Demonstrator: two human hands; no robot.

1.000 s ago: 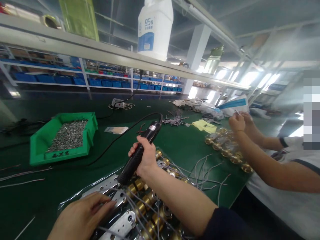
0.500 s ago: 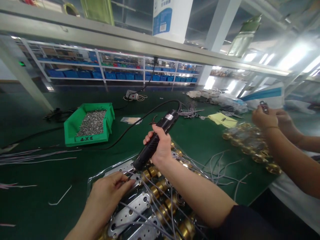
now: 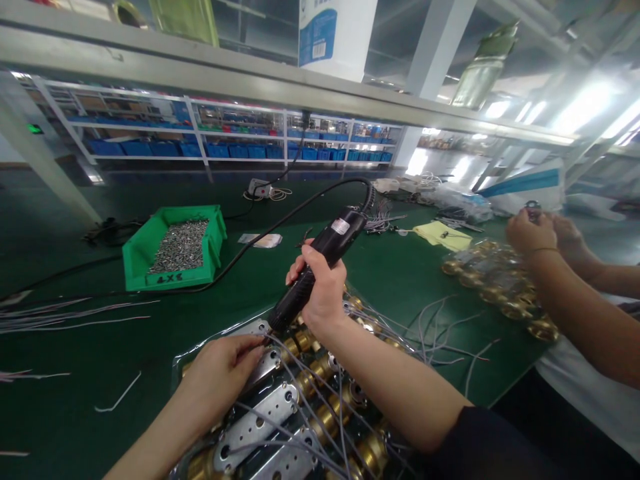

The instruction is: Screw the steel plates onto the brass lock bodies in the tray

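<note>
My right hand (image 3: 323, 287) is wrapped round a black corded electric screwdriver (image 3: 327, 247), which tilts with its nose down to the left. Below its nose lie silver metal plates (image 3: 260, 423) joined to brass cylinders (image 3: 323, 380), laid in rows on clear plastic, with grey wires (image 3: 345, 413) trailing across them. At the screwdriver's tip, my left hand (image 3: 227, 367) pinches with thumb and forefinger beside one of the plates. Whatever sits between those fingertips is too small or hidden to make out.
A green bin (image 3: 173, 250) of small screws stands at the left. Loose wires (image 3: 75, 317) lie on the green table. Yellow paper (image 3: 443, 235) and brass parts (image 3: 500, 280) are at the right, near a co-worker's hands (image 3: 535, 230). A shelf beam (image 3: 250, 77) crosses above.
The screwdriver's rear end has swung slightly to the right and up. My left fingertips have shifted a little up and to the left, still by its tip. The view has shifted slightly.
</note>
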